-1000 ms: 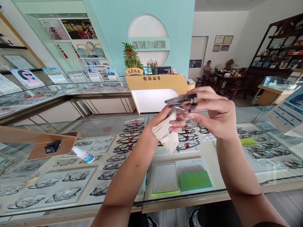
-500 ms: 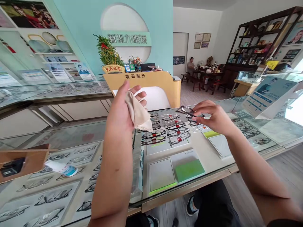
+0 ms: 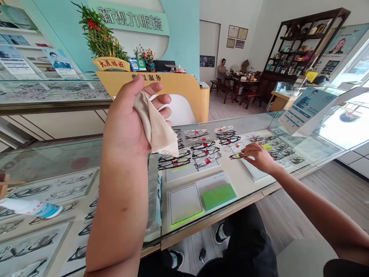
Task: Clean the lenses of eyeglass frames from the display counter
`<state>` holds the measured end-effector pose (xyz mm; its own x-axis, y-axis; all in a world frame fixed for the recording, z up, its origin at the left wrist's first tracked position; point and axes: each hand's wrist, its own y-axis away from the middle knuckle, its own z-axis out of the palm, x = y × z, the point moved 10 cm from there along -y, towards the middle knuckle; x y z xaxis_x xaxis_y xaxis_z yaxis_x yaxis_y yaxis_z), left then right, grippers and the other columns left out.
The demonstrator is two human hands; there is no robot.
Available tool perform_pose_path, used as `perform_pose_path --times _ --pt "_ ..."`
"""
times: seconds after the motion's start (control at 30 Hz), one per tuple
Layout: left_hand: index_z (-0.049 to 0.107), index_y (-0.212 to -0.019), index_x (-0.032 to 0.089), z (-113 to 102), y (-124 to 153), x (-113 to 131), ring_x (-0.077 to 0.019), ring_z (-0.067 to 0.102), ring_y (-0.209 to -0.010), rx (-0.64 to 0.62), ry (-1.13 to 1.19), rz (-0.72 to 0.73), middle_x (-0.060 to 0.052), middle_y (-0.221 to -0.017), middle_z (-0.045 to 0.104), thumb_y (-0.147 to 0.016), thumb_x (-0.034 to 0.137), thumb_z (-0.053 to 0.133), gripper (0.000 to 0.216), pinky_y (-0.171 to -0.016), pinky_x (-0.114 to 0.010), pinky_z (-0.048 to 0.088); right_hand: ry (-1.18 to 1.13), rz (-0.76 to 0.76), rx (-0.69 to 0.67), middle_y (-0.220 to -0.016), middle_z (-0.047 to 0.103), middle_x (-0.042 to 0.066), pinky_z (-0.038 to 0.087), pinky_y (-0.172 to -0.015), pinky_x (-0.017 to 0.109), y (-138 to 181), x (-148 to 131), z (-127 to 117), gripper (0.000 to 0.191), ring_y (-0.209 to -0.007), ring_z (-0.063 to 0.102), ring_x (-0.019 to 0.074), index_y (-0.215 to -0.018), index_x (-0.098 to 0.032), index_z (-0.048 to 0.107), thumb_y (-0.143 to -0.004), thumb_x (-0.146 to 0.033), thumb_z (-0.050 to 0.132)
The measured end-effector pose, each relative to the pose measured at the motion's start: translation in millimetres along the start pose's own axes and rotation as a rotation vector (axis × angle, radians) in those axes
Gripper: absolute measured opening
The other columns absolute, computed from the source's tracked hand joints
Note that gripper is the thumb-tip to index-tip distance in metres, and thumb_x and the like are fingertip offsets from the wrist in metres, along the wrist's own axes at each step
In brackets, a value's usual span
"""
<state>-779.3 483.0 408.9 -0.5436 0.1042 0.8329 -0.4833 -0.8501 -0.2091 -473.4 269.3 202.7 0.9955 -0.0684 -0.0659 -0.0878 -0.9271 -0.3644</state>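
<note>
My left hand [image 3: 129,119] is raised over the glass counter, fingers curled loosely with a beige lens cloth [image 3: 158,129] tucked in the palm, its zigzag edge hanging down. At the right, my right hand [image 3: 259,157] pinches a pair of dark-framed eyeglasses [image 3: 236,156] low at the counter top; the fingers hide part of the frame. Just left of that hand are rows of eyeglasses [image 3: 206,152], several with red tags on the lenses. A clear-framed pair [image 3: 233,147] lies close behind the held one.
A white spray bottle [image 3: 43,208] with a blue label lies at the left. Under the glass counter top [image 3: 245,190] are display boards and a green block [image 3: 219,197]. A folded sign [image 3: 307,109] stands at the right. Another person [image 3: 221,70] sits far back.
My right hand has lowered the eyeglasses from above the rows to the counter top, further right. My left hand still holds the cloth. The view has turned right and down.
</note>
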Motion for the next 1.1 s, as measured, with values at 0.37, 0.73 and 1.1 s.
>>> perform_pose_path --times 0.37,0.73,1.1 --pt "0.067 -0.086 0.016 1.9 -4.9 -10.7 -0.0103 0.041 -0.047 0.045 -0.032 -0.054 -0.003 -0.075 0.057 -0.108 0.042 0.047 0.039 -0.041 -0.023 0.034 0.106 -0.065 0.097 -0.135 0.083 0.004 0.053 -0.104 0.051 -1.9 16.6 28.1 0.022 -0.128 0.069 0.0331 -0.113 -0.034 0.089 -0.107 -0.030 0.068" --pt "0.070 -0.087 0.018 -1.5 -21.5 -28.9 -0.0102 0.042 -0.055 -0.052 -0.011 0.005 -0.004 -0.079 0.058 -0.089 0.045 0.076 0.028 -0.051 -0.026 0.037 0.123 -0.010 0.089 -0.135 0.081 0.008 0.050 -0.101 0.049 -4.8 10.2 31.2 0.023 -0.126 0.067 0.0333 -0.113 -0.030 0.089 -0.108 -0.029 0.066" --pt "0.068 -0.089 0.017 2.7 -13.9 -26.3 -0.0115 0.053 -0.061 -0.045 -0.008 -0.008 -0.003 -0.081 0.061 -0.092 0.044 0.078 0.029 -0.055 -0.026 0.040 0.165 0.197 -0.145 -0.114 0.082 0.011 0.043 -0.099 0.043 -63.3 24.9 15.3 0.030 -0.114 0.067 0.0312 -0.116 -0.025 0.086 -0.106 -0.031 0.058"
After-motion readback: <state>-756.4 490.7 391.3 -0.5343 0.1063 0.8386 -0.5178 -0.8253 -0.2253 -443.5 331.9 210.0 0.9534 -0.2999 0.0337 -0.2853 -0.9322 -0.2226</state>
